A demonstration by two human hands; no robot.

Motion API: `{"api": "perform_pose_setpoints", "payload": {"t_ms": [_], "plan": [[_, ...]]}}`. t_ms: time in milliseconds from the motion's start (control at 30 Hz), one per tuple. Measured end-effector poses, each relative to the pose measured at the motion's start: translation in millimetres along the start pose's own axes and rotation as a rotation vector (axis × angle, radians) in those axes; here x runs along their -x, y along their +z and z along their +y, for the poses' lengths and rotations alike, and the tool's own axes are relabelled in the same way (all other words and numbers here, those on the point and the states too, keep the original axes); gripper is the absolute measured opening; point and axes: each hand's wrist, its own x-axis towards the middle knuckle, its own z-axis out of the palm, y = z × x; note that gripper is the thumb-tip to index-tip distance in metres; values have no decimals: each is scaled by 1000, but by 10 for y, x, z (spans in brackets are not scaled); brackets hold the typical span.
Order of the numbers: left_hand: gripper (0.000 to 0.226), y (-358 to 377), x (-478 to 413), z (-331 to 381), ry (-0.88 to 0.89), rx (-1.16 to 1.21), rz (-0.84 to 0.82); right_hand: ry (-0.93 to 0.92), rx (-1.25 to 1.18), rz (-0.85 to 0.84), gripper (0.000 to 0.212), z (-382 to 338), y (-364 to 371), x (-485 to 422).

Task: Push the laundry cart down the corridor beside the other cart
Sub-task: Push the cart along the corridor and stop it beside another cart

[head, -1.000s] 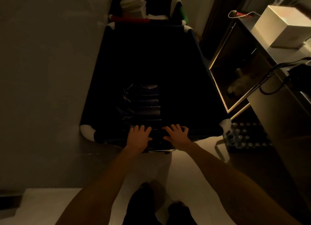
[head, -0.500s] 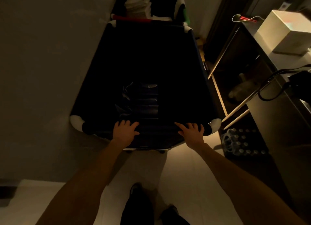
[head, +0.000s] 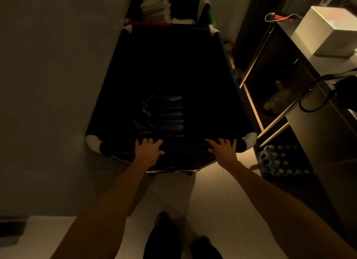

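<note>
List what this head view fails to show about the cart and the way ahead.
- Laundry cart interior: lost in darkness beyond some dark folded pieces.
- Its wheels: hidden under its body.
- Other cart: cut off by the top edge.
- Left hand, right hand: whether the fingers curl over the rim, too dim.

Dim service corridor, perhaps a hotel's: laundry cart (head: 170,80), stacked towels (head: 155,7).

A white box (head: 328,31) sits on a metal counter (head: 332,65) at the right. A black cable (head: 316,96) hangs over the counter's edge. A pale cable (head: 278,17) lies at the counter's far end. A pack of bottles (head: 280,160) stands on the floor below the counter. A plain wall (head: 48,84) fills the left side.
</note>
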Motion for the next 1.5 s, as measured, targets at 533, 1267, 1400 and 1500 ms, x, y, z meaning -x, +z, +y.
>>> {"api": "perform_pose_setpoints", "payload": {"t_ms": [533,1267,1400,1500], "plan": [[53,3,-6,-57,48,-98,51,-49,-82,100,44,42,58,19],[61,72,110,1225,111,-12,139,-309,-67,99,49,1093,-271,156],[63,110,188,1524,54,29,144,-381,-66,86,50,1302,-296,185],[63,95,238,1564,26,29,139,-442,-72,75,50,1305,-298,143]]}}
